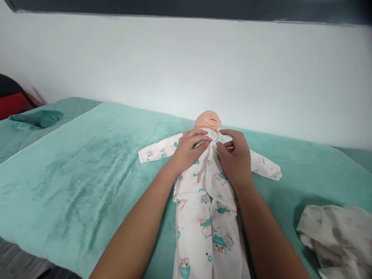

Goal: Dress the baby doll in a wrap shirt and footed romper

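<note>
A baby doll [208,119] lies on its back, its bald head toward the wall. It wears a white baby shirt [190,182] printed with small teal and pink pictures, with both sleeves spread outward. Matching baby pants [194,232] cover the lower body and run out of view at the bottom. My left hand [192,146] rests on the chest, its thumb and fingers closed on the shirt near the front edge. Opposite it, my right hand [236,153] pinches the shirt's other front edge just below the neck. The fingertips partly hide the cloth they hold.
A teal plush cover [87,174] spreads under the doll, with a white wall [186,66] behind. Crumpled printed cloth [338,236] lies at the lower right. A folded teal cloth [37,118] and a red and black object [14,101] are at the far left.
</note>
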`<state>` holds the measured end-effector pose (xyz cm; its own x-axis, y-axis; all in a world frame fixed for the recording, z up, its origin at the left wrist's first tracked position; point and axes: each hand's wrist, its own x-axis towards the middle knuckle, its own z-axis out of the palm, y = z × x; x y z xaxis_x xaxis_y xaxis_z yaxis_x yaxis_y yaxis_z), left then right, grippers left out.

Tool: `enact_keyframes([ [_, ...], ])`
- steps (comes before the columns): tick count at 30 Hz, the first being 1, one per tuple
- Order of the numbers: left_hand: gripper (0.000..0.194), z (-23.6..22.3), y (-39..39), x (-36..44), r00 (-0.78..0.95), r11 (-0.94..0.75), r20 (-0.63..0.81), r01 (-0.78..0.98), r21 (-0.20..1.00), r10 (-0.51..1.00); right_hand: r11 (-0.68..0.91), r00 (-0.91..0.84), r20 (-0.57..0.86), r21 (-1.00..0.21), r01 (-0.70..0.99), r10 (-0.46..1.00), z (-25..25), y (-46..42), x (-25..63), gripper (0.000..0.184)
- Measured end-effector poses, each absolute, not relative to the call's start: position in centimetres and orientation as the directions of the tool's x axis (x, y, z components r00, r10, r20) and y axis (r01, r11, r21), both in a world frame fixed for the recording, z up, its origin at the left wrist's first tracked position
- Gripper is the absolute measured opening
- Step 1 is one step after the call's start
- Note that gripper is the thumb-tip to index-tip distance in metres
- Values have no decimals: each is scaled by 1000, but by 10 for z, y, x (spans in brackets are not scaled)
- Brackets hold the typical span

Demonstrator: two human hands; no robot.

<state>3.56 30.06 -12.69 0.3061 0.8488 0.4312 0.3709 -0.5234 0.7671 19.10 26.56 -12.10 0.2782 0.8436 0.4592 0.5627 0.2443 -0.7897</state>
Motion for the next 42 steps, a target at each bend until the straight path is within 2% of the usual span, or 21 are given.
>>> enact_keyframes([
  [4, 15, -126, 301, 35, 308, -522, 431, 349, 778, 848, 305, 103, 431, -769, 561, 897, -125, 267, 197, 33],
  [8, 11, -126, 300, 35, 317, -509, 414, 338, 791, 853, 387, 46, 500, -721, 574, 865, -124, 273, 197, 20],
  [12, 10, -125, 299, 34, 336, -502, 400, 316, 805, 853, 324, 143, 448, -799, 506, 882, -123, 273, 195, 8],
  [17, 5, -123, 298, 37, 309, -504, 410, 355, 787, 858, 232, 177, 328, -880, 414, 928, -122, 271, 196, 10],
  [23, 14, -126, 297, 42, 244, -518, 458, 395, 759, 855, 290, 161, 355, -900, 325, 921, -124, 273, 198, 5],
  [26, 14, -129, 299, 41, 229, -531, 479, 334, 779, 847, 316, 174, 369, -910, 269, 913, -126, 273, 198, 4],
  [32, 2, -133, 301, 38, 173, -494, 472, 115, 862, 864, 349, 358, 368, -929, 118, 858, -129, 278, 199, 6],
  [35, 15, -128, 297, 31, 271, -515, 476, 90, 853, 836, 342, 374, 370, -929, 142, 851, -128, 278, 200, 12],
  [39, 6, -115, 292, 18, 574, -558, 368, 194, 807, 732, 342, 287, 408, -905, 252, 867, -120, 270, 197, 24],
  [42, 10, -109, 292, 11, 671, -579, 302, 233, 782, 677, 348, 195, 423, -879, 327, 885, -115, 263, 196, 30],
])
